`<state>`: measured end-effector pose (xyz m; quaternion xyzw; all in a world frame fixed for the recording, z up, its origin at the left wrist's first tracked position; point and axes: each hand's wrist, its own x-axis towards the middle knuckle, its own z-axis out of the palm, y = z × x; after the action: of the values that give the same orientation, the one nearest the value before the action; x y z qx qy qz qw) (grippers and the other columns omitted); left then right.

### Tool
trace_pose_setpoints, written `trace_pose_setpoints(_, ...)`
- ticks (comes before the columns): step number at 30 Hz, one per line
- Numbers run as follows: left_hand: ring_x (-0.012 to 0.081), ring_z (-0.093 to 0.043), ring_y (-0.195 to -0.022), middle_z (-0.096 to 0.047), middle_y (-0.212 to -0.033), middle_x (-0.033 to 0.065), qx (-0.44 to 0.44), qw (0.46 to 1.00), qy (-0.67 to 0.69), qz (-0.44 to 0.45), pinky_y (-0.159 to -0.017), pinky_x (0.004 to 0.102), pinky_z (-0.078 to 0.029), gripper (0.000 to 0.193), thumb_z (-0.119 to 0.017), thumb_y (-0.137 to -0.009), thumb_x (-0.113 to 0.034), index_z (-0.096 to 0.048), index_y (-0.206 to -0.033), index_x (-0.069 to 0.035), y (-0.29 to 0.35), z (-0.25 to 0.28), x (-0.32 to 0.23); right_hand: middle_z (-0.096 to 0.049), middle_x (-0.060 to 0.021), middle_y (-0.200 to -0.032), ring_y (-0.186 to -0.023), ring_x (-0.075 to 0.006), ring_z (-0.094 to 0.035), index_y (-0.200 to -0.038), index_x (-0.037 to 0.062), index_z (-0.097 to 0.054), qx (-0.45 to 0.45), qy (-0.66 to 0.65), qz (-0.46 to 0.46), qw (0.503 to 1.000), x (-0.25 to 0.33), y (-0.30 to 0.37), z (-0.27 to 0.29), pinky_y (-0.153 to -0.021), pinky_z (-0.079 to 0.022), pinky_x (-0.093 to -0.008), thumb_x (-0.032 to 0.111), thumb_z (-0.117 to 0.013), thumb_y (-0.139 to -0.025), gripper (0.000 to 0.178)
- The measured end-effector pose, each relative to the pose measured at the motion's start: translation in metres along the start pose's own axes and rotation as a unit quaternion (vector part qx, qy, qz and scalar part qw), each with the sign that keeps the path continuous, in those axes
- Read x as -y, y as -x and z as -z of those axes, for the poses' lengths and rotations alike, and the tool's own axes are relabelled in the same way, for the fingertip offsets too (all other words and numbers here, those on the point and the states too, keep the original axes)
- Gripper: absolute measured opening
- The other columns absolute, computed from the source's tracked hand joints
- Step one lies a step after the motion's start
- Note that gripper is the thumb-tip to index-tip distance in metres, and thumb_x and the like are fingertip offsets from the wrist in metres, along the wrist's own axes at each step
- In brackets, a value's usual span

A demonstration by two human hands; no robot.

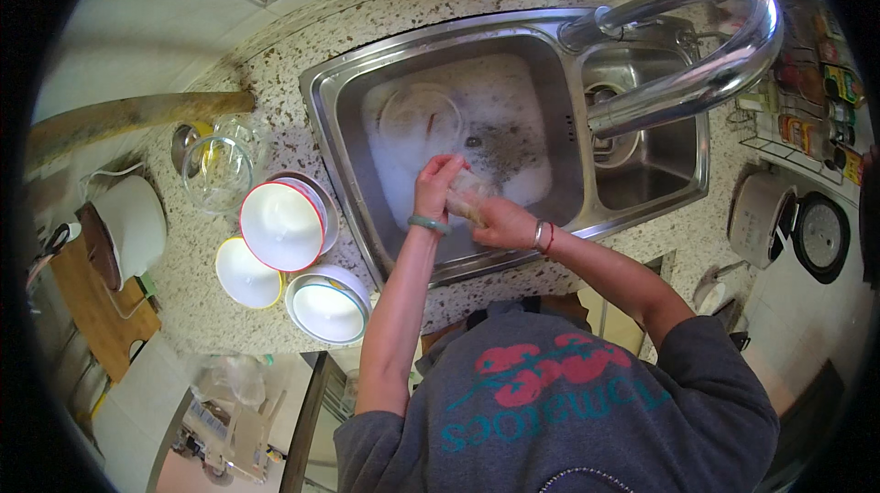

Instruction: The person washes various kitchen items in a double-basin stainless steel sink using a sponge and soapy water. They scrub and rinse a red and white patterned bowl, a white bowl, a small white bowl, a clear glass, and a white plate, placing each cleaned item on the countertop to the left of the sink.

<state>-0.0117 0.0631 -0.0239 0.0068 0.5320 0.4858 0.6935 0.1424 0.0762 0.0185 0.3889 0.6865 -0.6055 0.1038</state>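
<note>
Over the near part of the large sink basin (568, 81), my left hand (438, 186) and my right hand (504, 224) are closed on a pale, partly see-through thing (471, 192). Its kind is hard to make out, since my fingers cover much of it. A green bangle (429, 224) circles my left wrist; a silver bracelet and a red string are on the right one. Beyond my hands, sudsy water (513, 94) covers the basin floor. A round, clear dish-like thing (386, 117) lies in the suds at the far left, with a thin reddish-brown strip showing within its outline.
A chrome faucet (683, 94) arches over the small right basin (642, 186), which holds a strainer. Left of the sink stand a red-rimmed bowl (282, 225), a yellow-rimmed bowl (247, 275), nested bowls (328, 312) and a clear glass bowl (217, 174). A rack of packets (811, 117) is at right.
</note>
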Motion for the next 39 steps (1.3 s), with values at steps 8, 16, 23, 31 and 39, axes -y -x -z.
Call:
trace_pose_setpoints(8, 0.0135, -0.058, -0.087, -0.061, -0.095, 0.0036, 0.042, 0.990, 0.132, -0.007, -0.078, 0.0294, -0.047, 0.024, -0.064, -0.085, -0.025, -0.057, -0.099, -0.008, 0.008, -0.005, -0.018, -0.060, -0.0156, -0.095, -0.078, -0.0235, -0.062, -0.118, 0.0076, -0.053, -0.259, -0.140, 0.112, 0.949, 0.001, 0.014, 0.010, -0.070, -0.050, -0.0342, 0.006, -0.061, -0.075, 0.044)
trace_pose_setpoints(16, 0.0146, -0.058, -0.095, -0.059, -0.100, 0.0031, 0.048, 0.995, 0.086, -0.030, -0.082, 0.0318, -0.048, 0.025, -0.056, -0.090, -0.028, -0.056, -0.105, -0.007, 0.002, 0.002, -0.012, -0.063, -0.0065, -0.094, -0.074, -0.0108, -0.060, -0.112, 0.0075, -0.061, -0.265, -0.384, -0.026, 0.884, 0.007, 0.023, 0.038, -0.065, -0.049, -0.0227, -0.001, -0.058, -0.080, 0.033)
trace_pose_setpoints(23, 0.0163, -0.059, -0.092, -0.059, -0.099, 0.0041, 0.029, 0.999, 0.005, 0.014, -0.069, 0.0334, -0.053, 0.038, -0.046, -0.092, -0.042, -0.056, -0.107, -0.009, 0.012, -0.014, -0.025, -0.063, -0.0061, -0.080, -0.076, -0.0096, -0.059, -0.099, 0.0033, -0.064, -0.200, -0.166, 0.107, 0.960, -0.002, 0.015, 0.059, -0.064, -0.047, -0.0242, 0.005, -0.064, -0.079, 0.020)
trace_pose_setpoints(31, 0.0111, -0.057, -0.081, -0.058, -0.089, 0.0010, 0.011, 0.986, -0.157, -0.051, -0.052, 0.0273, -0.049, 0.037, -0.046, -0.093, -0.041, -0.058, -0.097, -0.007, -0.009, -0.006, -0.001, -0.064, -0.0040, -0.082, -0.085, -0.0187, -0.060, -0.082, 0.0075, -0.061, -0.368, 0.117, 0.045, 0.921, 0.024, 0.014, 0.051, -0.079, -0.045, -0.0324, 0.017, -0.070, -0.074, 0.016)
trace_pose_setpoints(39, 0.0098, -0.058, -0.073, -0.060, -0.089, -0.0004, -0.009, 1.000, 0.021, 0.008, -0.047, 0.0252, -0.045, 0.034, -0.047, -0.091, -0.046, -0.056, -0.101, -0.015, -0.004, -0.017, -0.006, -0.056, -0.0088, -0.114, -0.103, -0.0217, -0.054, -0.125, 0.0060, -0.045, -0.351, -0.319, 0.201, 0.857, -0.004, 0.013, 0.028, -0.093, -0.039, -0.0354, 0.007, -0.063, -0.079, 0.049)
